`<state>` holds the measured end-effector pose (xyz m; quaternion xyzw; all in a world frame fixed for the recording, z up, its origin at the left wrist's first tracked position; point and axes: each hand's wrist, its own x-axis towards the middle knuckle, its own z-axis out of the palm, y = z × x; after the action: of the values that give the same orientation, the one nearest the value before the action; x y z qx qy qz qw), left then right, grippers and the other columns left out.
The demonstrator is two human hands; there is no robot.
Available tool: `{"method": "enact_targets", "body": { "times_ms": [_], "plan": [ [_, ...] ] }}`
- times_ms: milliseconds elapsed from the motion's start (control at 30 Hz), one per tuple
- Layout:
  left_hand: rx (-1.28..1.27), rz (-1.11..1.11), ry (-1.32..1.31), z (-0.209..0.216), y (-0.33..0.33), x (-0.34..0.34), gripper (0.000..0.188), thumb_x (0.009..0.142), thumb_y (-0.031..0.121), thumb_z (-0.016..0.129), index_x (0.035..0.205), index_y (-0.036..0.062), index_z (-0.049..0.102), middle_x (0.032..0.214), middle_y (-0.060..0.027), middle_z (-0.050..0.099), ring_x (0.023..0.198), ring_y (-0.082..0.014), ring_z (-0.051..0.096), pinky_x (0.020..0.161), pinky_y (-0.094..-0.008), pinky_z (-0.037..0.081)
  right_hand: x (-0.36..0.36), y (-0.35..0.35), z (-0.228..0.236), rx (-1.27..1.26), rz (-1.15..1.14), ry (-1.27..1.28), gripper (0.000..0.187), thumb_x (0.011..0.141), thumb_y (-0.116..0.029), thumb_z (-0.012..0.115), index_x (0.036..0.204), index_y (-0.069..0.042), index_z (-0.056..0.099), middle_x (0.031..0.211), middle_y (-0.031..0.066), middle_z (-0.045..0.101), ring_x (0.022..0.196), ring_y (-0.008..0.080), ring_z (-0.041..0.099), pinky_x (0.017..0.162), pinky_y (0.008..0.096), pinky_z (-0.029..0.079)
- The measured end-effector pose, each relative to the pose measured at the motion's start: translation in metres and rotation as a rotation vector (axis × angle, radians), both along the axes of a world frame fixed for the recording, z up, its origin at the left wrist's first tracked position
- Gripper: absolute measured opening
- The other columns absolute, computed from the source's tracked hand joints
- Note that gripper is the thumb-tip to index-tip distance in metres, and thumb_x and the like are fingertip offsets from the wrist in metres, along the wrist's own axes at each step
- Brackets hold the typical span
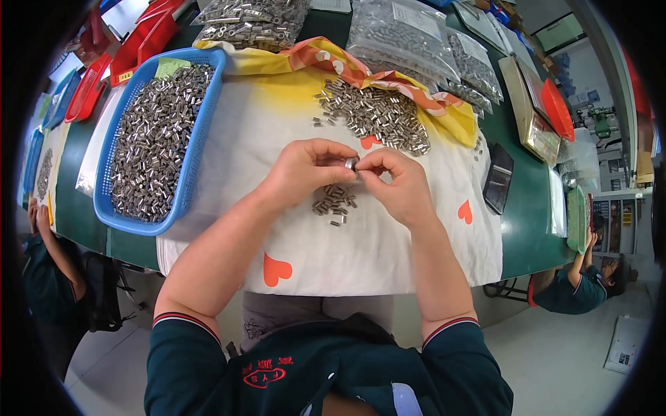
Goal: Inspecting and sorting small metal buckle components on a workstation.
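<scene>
Above the white cloth, my left hand pinches a small shiny metal sleeve between thumb and fingers. My right hand meets it from the other side, thumb and forefinger closed at a small dark bit by the sleeve's end; what exactly they grip is too small to tell. Just below the fingertips lies a small pile of metal sleeves. Beyond my hands a larger heap of similar sleeves spreads over the cloth's yellow end.
A blue plastic basket full of small metal sleeves stands at the left. Bags of metal parts line the back of the green table. A dark phone-like slab lies at the right. Co-workers sit at both sides.
</scene>
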<state>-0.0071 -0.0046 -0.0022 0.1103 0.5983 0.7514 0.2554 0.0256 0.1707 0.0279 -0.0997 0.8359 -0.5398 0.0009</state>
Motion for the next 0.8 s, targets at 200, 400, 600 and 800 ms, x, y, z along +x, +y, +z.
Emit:
{"method": "enact_targets", "body": {
  "times_ms": [200,400,600,800],
  "plan": [
    [-0.078,0.010,0.034,0.000,0.003,0.002,0.029,0.073,0.002,0.066,0.101,-0.0041,0.059,0.085,-0.0042,0.062,0.076,-0.0076,0.058,0.069,-0.0206,0.048,0.004,-0.005,-0.005,0.227,-0.041,0.215,0.008,0.070,-0.004,0.060,0.078,-0.002,0.059,0.074,0.0061,0.058,0.066,0.0147,0.056,0.058,0.0264,0.046],
    [-0.060,0.014,0.042,0.003,0.004,0.004,0.029,0.074,-0.001,0.064,0.102,-0.0049,0.057,0.092,-0.0071,0.062,0.081,-0.0101,0.059,0.072,-0.0220,0.048,0.004,-0.002,0.001,0.062,-0.073,0.077,0.007,0.071,-0.005,0.060,0.077,-0.002,0.059,0.075,0.0070,0.060,0.066,0.0160,0.058,0.059,0.0268,0.046],
    [-0.150,-0.028,0.074,0.002,0.004,0.003,0.031,0.074,-0.005,0.062,0.104,-0.0052,0.056,0.095,-0.0075,0.061,0.084,-0.0116,0.059,0.074,-0.0230,0.049,0.002,0.007,0.004,0.070,0.002,-0.055,0.011,0.073,-0.005,0.063,0.084,-0.001,0.061,0.075,0.0016,0.061,0.066,0.0086,0.053,0.060,0.0212,0.043],
    [-0.238,-0.053,0.145,-0.005,0.004,0.004,0.030,0.071,0.003,0.067,0.100,0.0001,0.060,0.085,-0.0035,0.062,0.075,-0.0079,0.057,0.069,-0.0217,0.047,-0.021,0.026,-0.010,0.171,-0.085,-0.003,0.031,0.076,-0.018,0.061,0.103,-0.002,0.056,0.097,0.0131,0.059,0.090,0.0205,0.056,0.076,0.0317,0.045]
  ]
}}
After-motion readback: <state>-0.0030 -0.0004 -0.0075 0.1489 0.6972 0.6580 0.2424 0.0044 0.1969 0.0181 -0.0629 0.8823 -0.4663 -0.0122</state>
